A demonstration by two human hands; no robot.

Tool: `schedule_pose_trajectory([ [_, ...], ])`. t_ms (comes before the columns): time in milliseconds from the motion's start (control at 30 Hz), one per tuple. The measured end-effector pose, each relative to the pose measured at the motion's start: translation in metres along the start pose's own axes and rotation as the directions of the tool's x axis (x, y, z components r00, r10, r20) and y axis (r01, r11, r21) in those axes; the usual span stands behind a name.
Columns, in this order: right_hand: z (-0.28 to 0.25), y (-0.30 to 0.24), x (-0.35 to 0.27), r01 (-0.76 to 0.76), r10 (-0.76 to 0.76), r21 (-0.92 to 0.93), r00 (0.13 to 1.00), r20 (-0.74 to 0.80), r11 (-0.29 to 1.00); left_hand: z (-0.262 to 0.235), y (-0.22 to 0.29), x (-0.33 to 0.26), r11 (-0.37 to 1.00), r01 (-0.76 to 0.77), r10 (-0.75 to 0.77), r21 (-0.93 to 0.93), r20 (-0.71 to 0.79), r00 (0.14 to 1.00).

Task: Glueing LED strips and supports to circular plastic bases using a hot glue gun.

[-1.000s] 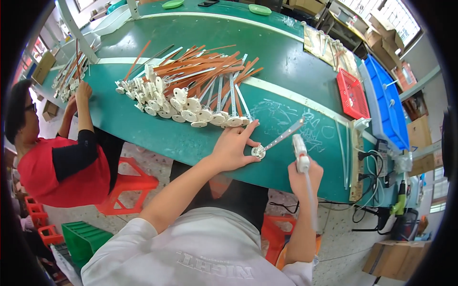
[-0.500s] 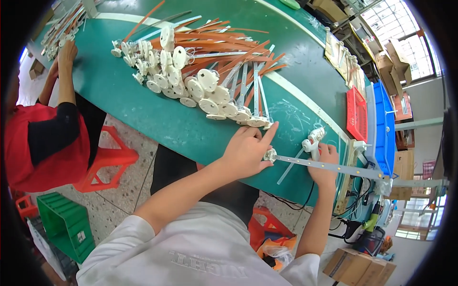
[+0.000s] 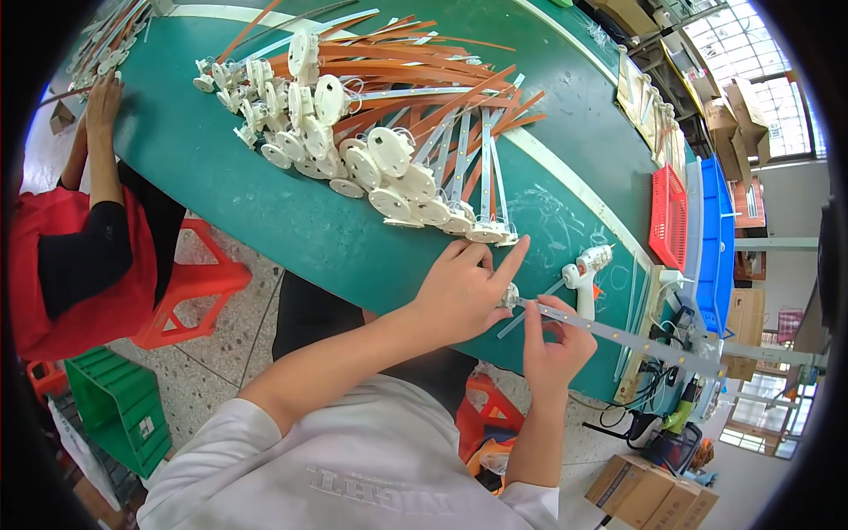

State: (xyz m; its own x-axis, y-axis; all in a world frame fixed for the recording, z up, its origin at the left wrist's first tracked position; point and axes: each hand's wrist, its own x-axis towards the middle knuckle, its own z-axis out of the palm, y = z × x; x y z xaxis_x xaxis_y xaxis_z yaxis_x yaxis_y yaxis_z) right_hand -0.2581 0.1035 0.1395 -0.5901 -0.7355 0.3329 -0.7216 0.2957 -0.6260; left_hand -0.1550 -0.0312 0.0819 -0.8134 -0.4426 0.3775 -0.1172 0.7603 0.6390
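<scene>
My left hand point(image 3: 461, 293) is closed on a small white round end piece point(image 3: 510, 298), its index finger stretched out toward the pile. From that piece a pale LED strip point(image 3: 632, 340) runs off to the right, past the table edge. Close to the end piece, my right hand point(image 3: 558, 349) pinches the strip between thumb and fingers. Just beyond my right hand, a white glue gun point(image 3: 585, 272) rests on the green table, with a translucent glue stick point(image 3: 530, 311) at its rear, partly hidden behind the strip.
A pile of white round discs point(image 3: 389, 150) with orange and pale strips point(image 3: 415, 66) covers the green table point(image 3: 256, 199) ahead. Red point(image 3: 669, 216) and blue point(image 3: 714, 238) baskets stand at the right. At the left, another person's hand point(image 3: 104, 97) works at more strips.
My right hand has left the glue gun, moved left and pinched the LED strip near its end piece. The strip's far end has swung lower. The glue gun now stays on the table.
</scene>
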Motion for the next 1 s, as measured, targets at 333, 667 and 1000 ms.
schedule_pose_trajectory([
  [333,0.009,0.006,-0.010,-0.128,0.128,0.012,0.978,-0.164,0.992,-0.013,0.000,-0.017,0.964,0.004,-0.067,-0.265,-0.232,0.970],
  [667,0.014,-0.019,-0.021,-0.104,0.164,0.178,0.916,-0.365,0.979,-0.005,-0.001,-0.026,0.914,-0.059,-0.085,-0.401,-0.332,0.939],
  [1000,0.012,-0.020,-0.030,0.133,-0.014,0.324,0.939,-0.344,0.937,-0.016,-0.010,-0.035,0.851,-0.137,-0.076,-0.506,-0.376,0.923],
])
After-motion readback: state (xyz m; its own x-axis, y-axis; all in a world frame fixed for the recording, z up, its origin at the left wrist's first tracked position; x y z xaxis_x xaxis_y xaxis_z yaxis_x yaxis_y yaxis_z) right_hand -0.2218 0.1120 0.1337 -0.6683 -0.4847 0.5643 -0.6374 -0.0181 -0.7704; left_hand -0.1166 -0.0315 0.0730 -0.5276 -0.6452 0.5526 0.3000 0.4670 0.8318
